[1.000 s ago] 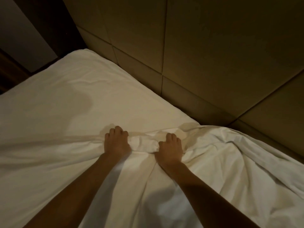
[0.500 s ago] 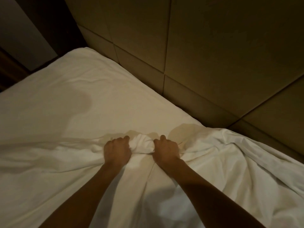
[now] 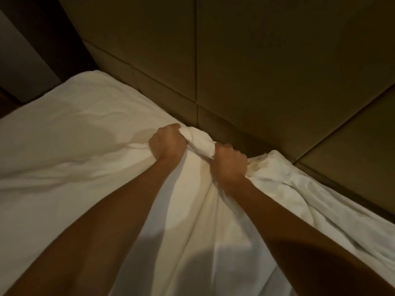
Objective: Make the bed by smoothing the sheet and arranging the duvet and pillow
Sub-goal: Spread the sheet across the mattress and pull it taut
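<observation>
Left hand (image 3: 167, 142): curled into a fist, knuckles up, fingers wrapped round a bunched edge of the duvet (image 3: 213, 221); bare forearm stretched out over the bed.
Right hand (image 3: 227, 163): also a tight fist round the same gathered edge, just beside the left hand and slightly nearer the camera, with its fingertips hidden in the cloth.
Bunch between the fists: a thick, twisted roll of white cloth, short and rope-like, lifted a little off the bed near the headboard (image 3: 277, 60).
Duvet: soft white fabric, matte. It is deeply creased on the right, where it lies in loose ridges and hollows along the headboard, and falls in long straight folds from the fists towards the camera.
Sheet (image 3: 74, 124): white and thin, lying flat on the left part of the bed with only shallow wrinkles. It ends in a rounded corner at the far left, and faint pull lines run towards the left fist.
Headboard: padded, smooth, dull olive-brown, made of large flat rectangular panels with thin dark seams between them.
Dark strip (image 3: 42, 39): a hard, dark vertical surface beyond the bed corner, too dim to tell the material.
Light: dim and warm, with shadows of the arms falling on the cloth.
Count: 2 hands, 2 bare forearms, 1 duvet, 1 sheet, 1 gathered roll, at least 4 headboard panels.
</observation>
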`<move>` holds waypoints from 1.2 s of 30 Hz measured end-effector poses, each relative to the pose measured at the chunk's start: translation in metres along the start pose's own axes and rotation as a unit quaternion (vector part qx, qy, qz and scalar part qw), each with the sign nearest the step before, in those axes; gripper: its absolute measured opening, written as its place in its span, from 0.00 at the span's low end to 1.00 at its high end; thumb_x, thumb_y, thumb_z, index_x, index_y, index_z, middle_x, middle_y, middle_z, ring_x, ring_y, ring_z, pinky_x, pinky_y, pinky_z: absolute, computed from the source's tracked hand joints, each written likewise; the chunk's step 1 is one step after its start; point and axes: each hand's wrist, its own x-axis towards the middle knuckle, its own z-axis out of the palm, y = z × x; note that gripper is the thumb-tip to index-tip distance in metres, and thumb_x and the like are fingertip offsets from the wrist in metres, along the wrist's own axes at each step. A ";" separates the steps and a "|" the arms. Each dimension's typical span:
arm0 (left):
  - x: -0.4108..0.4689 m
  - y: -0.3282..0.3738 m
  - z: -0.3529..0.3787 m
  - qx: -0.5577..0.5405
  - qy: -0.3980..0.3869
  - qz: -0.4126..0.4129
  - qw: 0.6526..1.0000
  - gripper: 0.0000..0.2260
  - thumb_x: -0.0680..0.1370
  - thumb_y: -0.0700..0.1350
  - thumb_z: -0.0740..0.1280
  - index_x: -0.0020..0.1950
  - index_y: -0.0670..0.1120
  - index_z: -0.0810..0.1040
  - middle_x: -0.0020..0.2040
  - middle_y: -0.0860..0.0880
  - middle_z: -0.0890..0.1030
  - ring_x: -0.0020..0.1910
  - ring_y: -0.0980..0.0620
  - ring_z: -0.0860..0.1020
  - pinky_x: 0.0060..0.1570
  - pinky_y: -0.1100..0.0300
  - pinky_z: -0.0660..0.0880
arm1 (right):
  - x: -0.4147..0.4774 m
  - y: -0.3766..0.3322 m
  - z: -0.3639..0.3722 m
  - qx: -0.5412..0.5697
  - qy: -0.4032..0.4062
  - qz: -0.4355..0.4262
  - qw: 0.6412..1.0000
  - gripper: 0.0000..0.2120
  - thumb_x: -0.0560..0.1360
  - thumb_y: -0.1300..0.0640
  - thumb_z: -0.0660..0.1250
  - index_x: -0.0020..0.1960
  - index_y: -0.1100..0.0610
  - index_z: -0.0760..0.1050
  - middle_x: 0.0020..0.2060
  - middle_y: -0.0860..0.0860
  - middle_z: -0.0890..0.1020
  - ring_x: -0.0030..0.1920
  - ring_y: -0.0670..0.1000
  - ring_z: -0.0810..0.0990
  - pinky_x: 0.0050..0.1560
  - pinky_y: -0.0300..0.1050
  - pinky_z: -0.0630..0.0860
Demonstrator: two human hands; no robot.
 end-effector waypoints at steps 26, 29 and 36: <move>0.073 0.046 0.081 0.034 0.015 0.038 0.999 0.13 0.79 0.39 0.56 0.52 0.46 0.81 0.53 0.42 0.82 0.52 0.40 0.79 0.45 0.54 0.71 | 0.053 0.040 0.053 -0.149 0.163 -0.055 0.974 0.19 0.76 0.62 0.59 0.66 0.59 0.67 0.51 0.57 0.76 0.47 0.55 0.77 0.48 0.50 0.73; 0.057 0.037 0.110 0.097 -0.076 0.085 0.989 0.10 0.78 0.43 0.60 0.56 0.47 0.77 0.56 0.44 0.80 0.57 0.42 0.77 0.53 0.52 0.70 | 0.040 0.051 0.071 -0.200 0.132 -0.064 0.969 0.23 0.76 0.57 0.63 0.70 0.57 0.66 0.59 0.56 0.75 0.54 0.55 0.75 0.56 0.48 0.71; 0.036 0.027 0.106 0.227 -0.076 0.173 0.955 0.28 0.74 0.53 0.66 0.68 0.41 0.66 0.69 0.41 0.65 0.71 0.42 0.62 0.74 0.41 0.51 | 0.025 0.044 0.061 -0.052 0.211 -0.130 0.967 0.19 0.71 0.62 0.61 0.62 0.59 0.75 0.54 0.58 0.79 0.54 0.59 0.77 0.62 0.52 0.65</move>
